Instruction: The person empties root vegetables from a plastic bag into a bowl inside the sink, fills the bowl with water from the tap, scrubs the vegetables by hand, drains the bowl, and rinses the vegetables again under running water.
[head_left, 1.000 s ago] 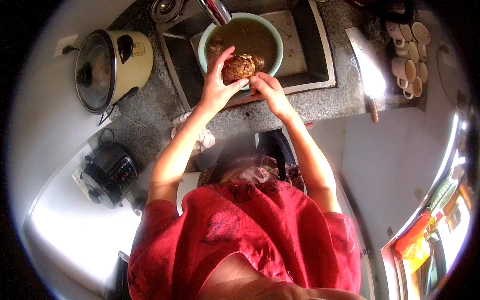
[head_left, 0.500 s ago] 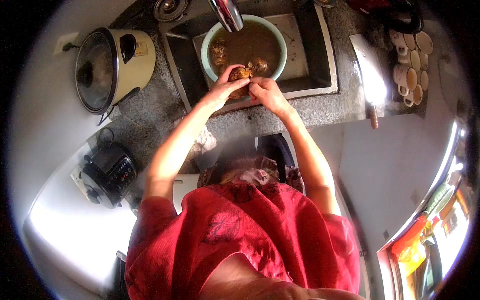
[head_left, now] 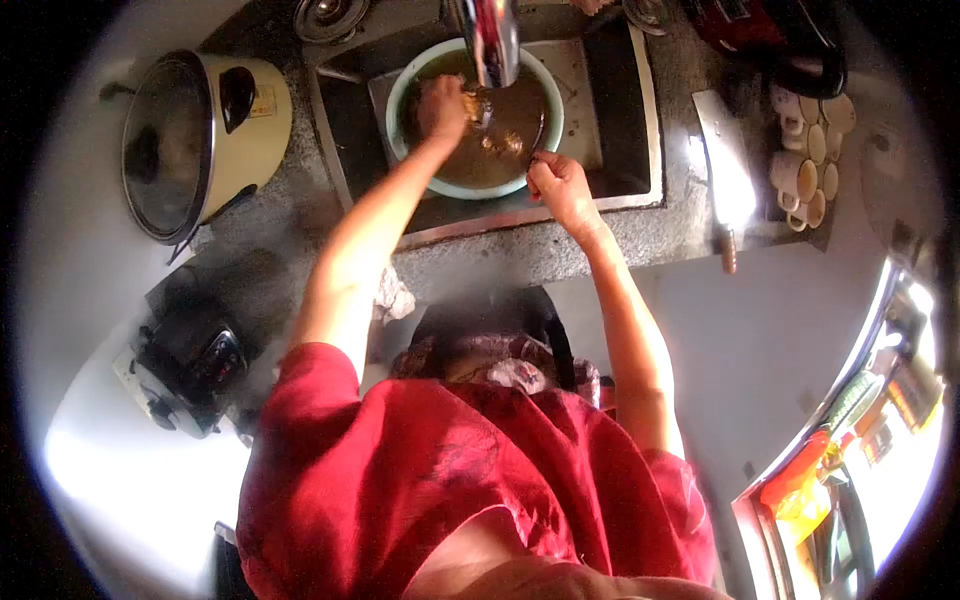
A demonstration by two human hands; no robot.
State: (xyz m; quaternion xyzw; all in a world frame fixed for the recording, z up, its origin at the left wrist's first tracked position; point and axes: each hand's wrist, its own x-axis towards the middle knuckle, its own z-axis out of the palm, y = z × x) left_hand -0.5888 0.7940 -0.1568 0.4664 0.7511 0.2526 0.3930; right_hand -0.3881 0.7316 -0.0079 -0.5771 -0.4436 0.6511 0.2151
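Observation:
A pale green basin [head_left: 470,191] of murky brown water stands in the sink [head_left: 655,130]. My left hand [head_left: 443,110] reaches over its left half, fingers curled against a knobbly yellow-brown lump [head_left: 477,106] at the water. What kind of food the lump is, I cannot tell. Another brown lump [head_left: 512,143] breaks the surface nearer the middle. At the basin's lower right rim is my right hand [head_left: 562,188], its fingers pinched together; whatever may be between them is too small to make out.
Over the basin hangs a chrome faucet [head_left: 494,50]. A cleaver [head_left: 727,165] lies on the counter to the right, beside several cups [head_left: 800,165]. On the left stand a cream-coloured cooker [head_left: 250,120] with a glass lid and a dark appliance [head_left: 195,355].
My left hand has moved up and left into the basin with the lump, away from my right hand. My right hand has shifted slightly right and down, still pinched.

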